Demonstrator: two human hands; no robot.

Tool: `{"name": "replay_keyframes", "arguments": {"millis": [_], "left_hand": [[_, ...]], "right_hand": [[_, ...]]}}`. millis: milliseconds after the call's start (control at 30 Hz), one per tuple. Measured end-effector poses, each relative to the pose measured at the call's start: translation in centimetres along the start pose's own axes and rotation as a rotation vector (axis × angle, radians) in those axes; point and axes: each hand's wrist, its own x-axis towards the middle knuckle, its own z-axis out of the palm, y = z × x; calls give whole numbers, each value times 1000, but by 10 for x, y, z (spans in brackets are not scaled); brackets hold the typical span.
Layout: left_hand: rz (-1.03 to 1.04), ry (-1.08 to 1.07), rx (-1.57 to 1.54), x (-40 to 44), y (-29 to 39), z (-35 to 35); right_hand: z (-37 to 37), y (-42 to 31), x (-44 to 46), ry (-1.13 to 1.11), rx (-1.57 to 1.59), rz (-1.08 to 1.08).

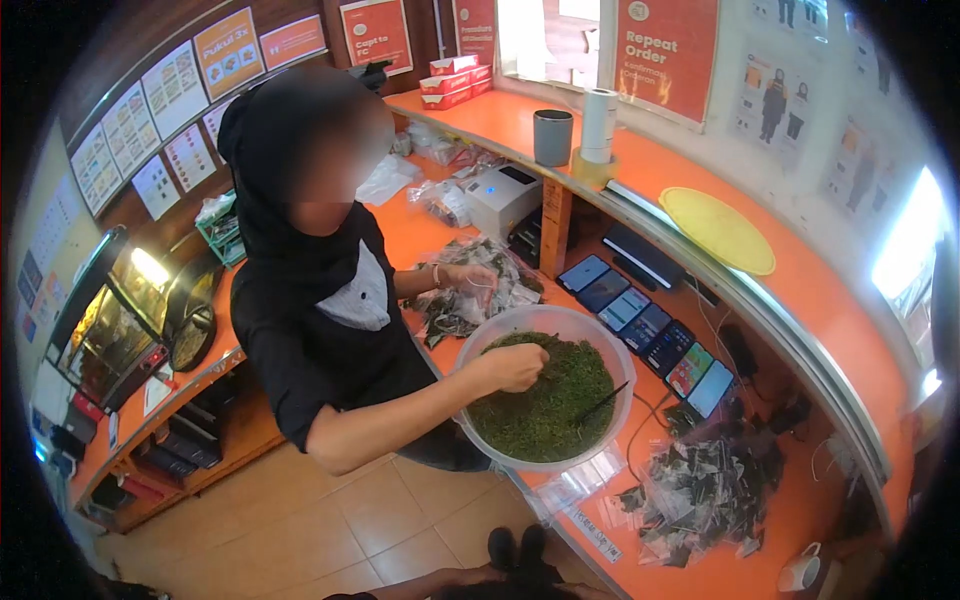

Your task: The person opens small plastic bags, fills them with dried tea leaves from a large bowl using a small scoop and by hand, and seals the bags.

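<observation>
At the bottom edge, my left hand [462,577] shows as a dim strip of skin, its fingers not distinguishable. My right hand [572,592] is mostly cut off by the same edge. Neither can be seen touching anything. Across from me, a co-worker's hand [514,368] is closed over a white plastic bowl [470,423] of chopped green herbs [540,425]. The co-worker's other hand [470,283] holds a small clear bag. A dark utensil handle [603,401] leans in the bowl. Small filled sachets [705,490] are heaped on the orange counter.
Another heap of sachets [450,318] lies behind the bowl. Several phones [645,328] line the counter under a raised shelf [640,190]. On that shelf are a grey cup [553,137] and a yellow lid [717,230]. A white mug [800,568] stands at lower right.
</observation>
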Motion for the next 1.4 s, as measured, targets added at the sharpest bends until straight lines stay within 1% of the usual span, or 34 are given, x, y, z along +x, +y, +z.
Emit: {"name": "replay_keyframes", "arguments": {"millis": [167, 300, 367, 467, 567, 600, 633, 700, 733, 800, 833, 867, 900, 933, 1000, 1033, 1100, 1133, 1200, 1233, 1267, 1333, 1367, 1400], "left_hand": [[-38, 9, 12, 1, 1, -7], [-60, 23, 23, -5, -1, -10], [-65, 35, 24, -9, -4, -12], [-85, 65, 21, -21, -17, -14], [-127, 116, -27, -37, -28, -10], [-136, 147, -41, -41, -27, -10], [-136, 165, -42, -44, -27, -11], [-109, 182, -4, -48, -32, -17], [-84, 181, 28, -50, -36, -23], [75, 201, 168, -41, -64, -44], [72, 197, 168, -41, -65, -46], [12, 238, 139, -39, -65, -47], [-46, 280, 110, -38, -64, -49], [-43, 280, 107, -39, -61, -50], [95, 137, -79, -53, -46, -44], [98, 140, -86, -62, -32, -36], [284, 92, -288, -78, 9, -20], [293, 96, -290, -78, 23, -19], [301, 427, -188, -77, 46, -18], [329, 617, -50, -72, 57, -19], [330, 622, -61, -67, 69, -15], [527, 850, 460, -58, 94, -4], [528, 858, 456, -53, 105, 0], [594, 784, 395, -45, 116, 5]], "right_hand": [[6, 58, 14, 97, -115, 114], [20, 127, 29, 99, -220, 214], [32, 164, 31, 100, -244, 226], [54, 199, 27, 169, -229, 158], [60, 141, -8, 334, -161, 41], [53, 91, -20, 281, -361, 99], [51, 68, -35, 292, -339, 118], [43, 29, -58, 193, -128, -3], [39, 5, -65, 201, -118, 1], [27, -45, -70, 241, 301, -98], [14, -69, -68, 330, 192, -104], [1, -91, -63, 417, 79, -108], [-11, -109, -51, 581, -36, -206], [-22, -120, -39, 741, -156, -306], [-54, -92, 16, 1021, -448, -455], [-66, -94, 31, 1013, -451, -455], [-90, -104, 53, 1202, -573, -424], [-96, -104, 60, 1197, -577, -433], [-106, -101, 71, 1169, -524, -385], [-112, -97, 78, 1161, -528, -391], [-116, -91, 83, 1151, -497, -378], [-114, -87, 87, 1130, -466, -366], [-114, -89, 87, 1161, -400, -379], [-114, -93, 85, 1194, -337, -394]]}}
